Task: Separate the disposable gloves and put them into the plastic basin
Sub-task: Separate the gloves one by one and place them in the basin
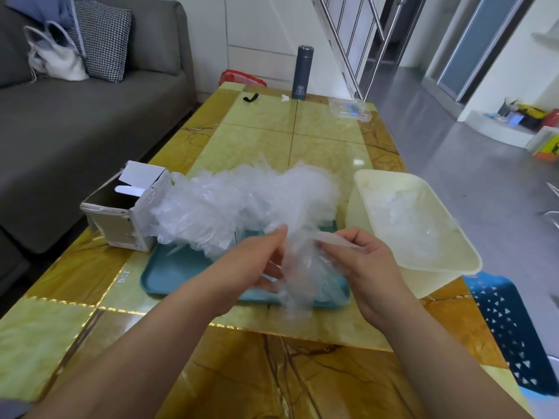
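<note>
Both hands are on a thin, clear, crinkly clump of disposable gloves (298, 267), held just above the near edge of a teal tray (169, 273). The left hand (257, 261) has its fingers curled and its fingertips pinching the film on one side. The right hand (363, 261) nips a flat, milky strip of glove edge between thumb and forefinger, with the other fingers folded in. The film is stretched between the two hands.

Behind them a big frothy pile of gloves (242, 204), translucent and rumpled, spreads across the back of the smooth, round-cornered tray. Just to the right sits the plastic basin (438, 282), cream, rectangular and soft-cornered with a rolled rim. A few crumpled gloves in the basin (402, 225) lie on its floor.

To the left of the pile is a worn cardboard box (121, 219), flaps open, touching the heap. Everything rests on a glossy yellow-green marble-patterned table (272, 131). A dark cylindrical flask (303, 72) stands upright at the far end, a grey fabric sofa (75, 122) runs along the left, and a blue perforated basket (508, 328) sits off the right edge.
</note>
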{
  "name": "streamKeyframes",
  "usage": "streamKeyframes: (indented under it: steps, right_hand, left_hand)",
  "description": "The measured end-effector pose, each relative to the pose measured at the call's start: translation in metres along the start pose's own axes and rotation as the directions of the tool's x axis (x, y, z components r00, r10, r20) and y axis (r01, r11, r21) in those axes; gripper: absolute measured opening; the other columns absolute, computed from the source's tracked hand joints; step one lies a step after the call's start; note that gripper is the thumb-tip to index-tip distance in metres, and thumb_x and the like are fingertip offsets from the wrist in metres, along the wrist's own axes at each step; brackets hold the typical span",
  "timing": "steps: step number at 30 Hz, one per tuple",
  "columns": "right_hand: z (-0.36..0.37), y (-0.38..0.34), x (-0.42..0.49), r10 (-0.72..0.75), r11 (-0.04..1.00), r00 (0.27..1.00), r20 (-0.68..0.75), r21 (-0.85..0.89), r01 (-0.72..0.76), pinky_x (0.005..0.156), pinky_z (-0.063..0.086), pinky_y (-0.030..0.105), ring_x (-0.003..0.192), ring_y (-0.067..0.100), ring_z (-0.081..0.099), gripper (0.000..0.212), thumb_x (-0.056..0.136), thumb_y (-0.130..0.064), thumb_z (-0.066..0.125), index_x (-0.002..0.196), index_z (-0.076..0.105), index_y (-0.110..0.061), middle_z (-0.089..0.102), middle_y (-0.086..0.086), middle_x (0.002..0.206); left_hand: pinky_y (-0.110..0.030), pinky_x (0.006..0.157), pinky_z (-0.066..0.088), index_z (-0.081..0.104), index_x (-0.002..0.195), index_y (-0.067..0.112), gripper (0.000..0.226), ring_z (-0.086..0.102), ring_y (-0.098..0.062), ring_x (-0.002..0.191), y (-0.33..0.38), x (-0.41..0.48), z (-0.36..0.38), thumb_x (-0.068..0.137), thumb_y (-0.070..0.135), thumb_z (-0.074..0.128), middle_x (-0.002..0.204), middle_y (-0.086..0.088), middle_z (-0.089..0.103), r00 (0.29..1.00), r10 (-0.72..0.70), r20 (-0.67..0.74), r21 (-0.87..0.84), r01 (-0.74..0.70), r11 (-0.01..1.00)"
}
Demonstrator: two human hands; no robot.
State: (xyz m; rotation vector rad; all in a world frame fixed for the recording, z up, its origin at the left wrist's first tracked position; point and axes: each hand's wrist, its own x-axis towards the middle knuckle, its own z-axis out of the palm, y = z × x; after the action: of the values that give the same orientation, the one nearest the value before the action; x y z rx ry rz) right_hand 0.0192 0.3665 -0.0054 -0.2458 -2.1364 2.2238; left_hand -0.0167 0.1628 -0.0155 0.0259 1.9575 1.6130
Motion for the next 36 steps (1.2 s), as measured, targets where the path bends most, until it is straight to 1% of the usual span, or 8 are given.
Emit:
streamKeyframes:
  steps: [4, 12, 20, 22, 25, 30, 33, 36]
  right_hand:
    - [-0.001, -0.007, -0.004, -0.037, 0.998, 0.999, 0.019, -0.047, 0.038, 0.071, 0.057, 0.041, 0.072, 0.027, 0.069, 0.012, 0.086, -0.011, 0.081, 0.086, 0.069, -0.006, 0.073, 0.017, 0.078]
    - [-0.003, -0.011, -0.009, 0.123, 0.991, 0.985, 0.120, -0.058, -0.117, 0.076, 0.057, 0.050, 0.080, 0.045, 0.065, 0.015, 0.093, -0.016, 0.073, 0.100, 0.077, -0.003, 0.068, 0.038, 0.100]
    - [-0.003, -0.018, -0.007, 0.312, 0.941, 0.914, 0.258, 0.052, -0.336, 0.090, 0.055, 0.051, 0.102, 0.037, 0.071, 0.060, 0.087, -0.060, 0.066, 0.117, 0.075, -0.009, 0.075, 0.015, 0.114]
    - [-0.001, -0.019, -0.013, 0.277, 0.952, 0.888, 0.367, 0.020, -0.305, 0.094, 0.056, 0.052, 0.112, 0.036, 0.070, 0.044, 0.095, -0.045, 0.065, 0.119, 0.075, -0.010, 0.075, 0.015, 0.119]
    - [-0.001, -0.014, -0.012, 0.120, 0.961, 0.984, 0.129, -0.265, -0.083, 0.067, 0.061, 0.042, 0.090, 0.030, 0.074, 0.020, 0.100, -0.028, 0.065, 0.097, 0.079, -0.013, 0.077, 0.012, 0.091]
    - [-0.015, -0.013, -0.011, -0.061, 0.424, 0.976, 0.208, -0.880, 0.214, 0.069, 0.053, 0.041, 0.071, 0.019, 0.059, 0.025, 0.099, -0.027, 0.054, 0.076, 0.059, -0.017, 0.061, 0.001, 0.072]
    - [-0.014, -0.005, -0.015, 0.096, 0.399, 0.970, 0.223, -0.902, 0.167, 0.063, 0.049, 0.039, 0.066, 0.020, 0.056, 0.034, 0.099, -0.032, 0.053, 0.070, 0.052, -0.015, 0.055, 0.003, 0.068]
    - [-0.013, 0.004, -0.010, 0.126, 0.409, 0.972, 0.200, -0.903, 0.133, 0.061, 0.051, 0.041, 0.062, 0.022, 0.056, 0.039, 0.102, -0.037, 0.047, 0.069, 0.049, -0.015, 0.052, 0.005, 0.067]
  left_hand:
    - [-0.039, 0.093, 0.057, 0.078, 0.111, 0.018, 0.094, 0.076, -0.021, 0.101, 0.017, -0.016, -0.003, 0.066, 0.096, 0.054, 0.103, -0.001, 0.081, 0.988, 0.126, -0.093, -0.100, -0.135, 0.986]
    - [-0.046, 0.085, 0.058, 0.074, 0.105, 0.007, 0.017, 0.077, -0.034, 0.093, 0.015, -0.026, 0.000, 0.103, 0.018, 0.061, 0.102, -0.017, 0.079, 0.985, 0.170, 0.017, -0.017, -0.170, 0.985]
    - [-0.043, 0.080, 0.057, 0.072, 0.107, -0.001, 0.025, 0.074, -0.039, 0.093, 0.006, -0.020, -0.029, 0.095, 0.019, 0.062, 0.110, -0.034, 0.072, 0.976, 0.118, 0.186, -0.227, -0.074, 0.971]
    - [-0.044, 0.078, 0.059, 0.071, 0.109, -0.002, 0.030, 0.072, -0.041, 0.093, 0.003, -0.014, -0.015, 0.096, 0.026, 0.068, 0.111, -0.036, 0.070, 0.976, 0.184, 0.116, -0.244, -0.152, 0.958]
    - [-0.052, 0.094, 0.057, 0.078, 0.102, 0.009, 0.051, 0.072, -0.044, 0.101, -0.003, -0.001, 0.010, 0.090, 0.057, 0.064, 0.110, -0.028, 0.073, 0.968, 0.234, -0.089, -0.228, -0.248, 0.941]
    - [-0.036, 0.104, 0.052, 0.077, 0.113, 0.026, 0.044, 0.067, -0.009, 0.115, -0.025, 0.010, 0.032, 0.083, 0.014, 0.047, 0.118, 0.005, 0.075, 0.910, 0.395, -0.129, 0.259, -0.353, 0.899]
    - [-0.030, 0.115, 0.040, 0.064, 0.139, 0.028, 0.063, 0.054, -0.014, 0.134, -0.039, 0.018, 0.032, 0.081, 0.009, 0.048, 0.145, 0.007, 0.062, 0.905, 0.413, 0.098, 0.738, -0.345, 0.581]
    - [-0.034, 0.095, 0.047, 0.064, 0.123, 0.028, 0.034, 0.056, -0.019, 0.117, -0.036, 0.021, 0.027, 0.091, 0.020, 0.061, 0.118, 0.007, 0.066, 0.906, 0.417, 0.067, 0.836, -0.280, 0.473]
